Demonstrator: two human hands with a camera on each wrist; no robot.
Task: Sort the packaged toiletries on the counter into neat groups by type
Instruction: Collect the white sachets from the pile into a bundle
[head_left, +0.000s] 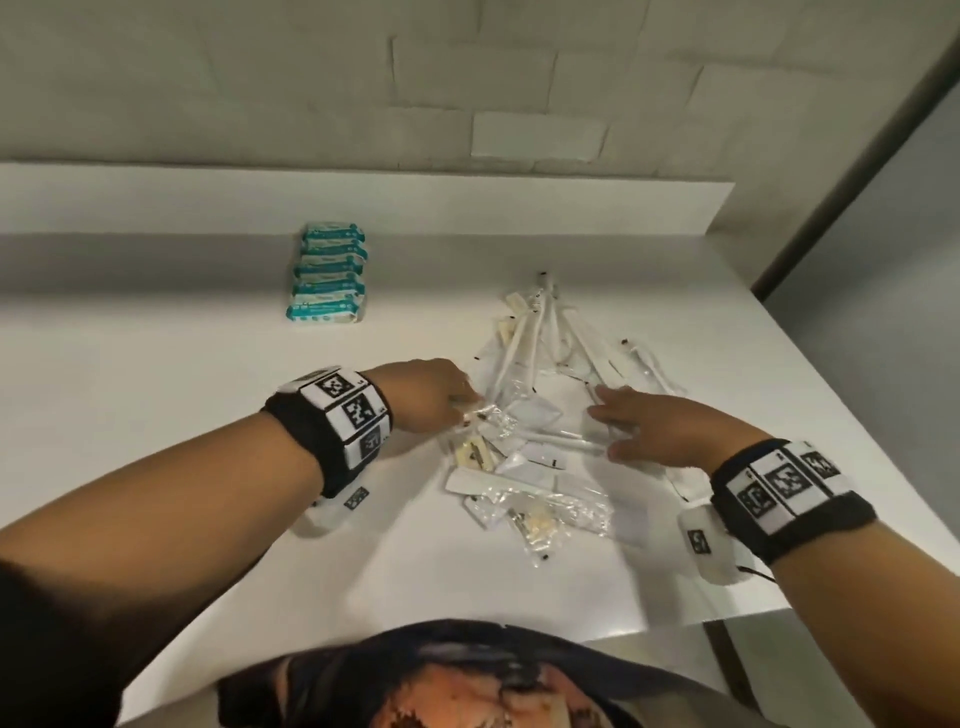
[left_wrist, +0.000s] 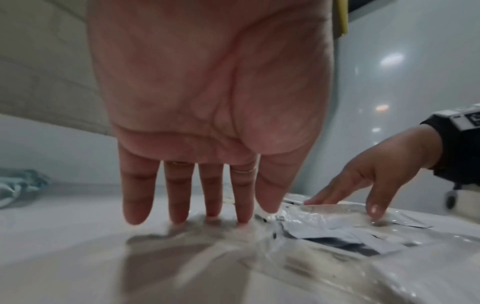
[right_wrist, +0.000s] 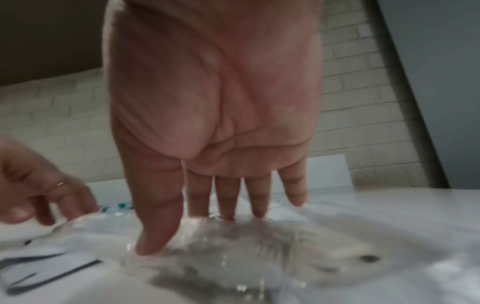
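Clear, crinkly plastic packets (head_left: 524, 457) are lying in a loose heap on the white counter (head_left: 156, 364), well to the right of the neat teal stack (head_left: 328, 274), and both hands are reaching in with straight fingers, holding nothing. The left hand (head_left: 426, 395) is touching the heap's left edge while the right hand (head_left: 654, 423) is pressing its right side. These packets are probably light, soft and slippery, so pinching a sealed edge looks best.

Head view: from above, facing forward and down over the table (head_left: 208, 519), wall (head_left: 363, 104) beyond. Left wrist view: low, close under the palm, facing along the fingers (left_wrist: 179, 195). Right wrist view: likewise, fingers (right_wrist: 226, 197) close. Shared by all three: packets (head_left: 524, 467) and both hands.
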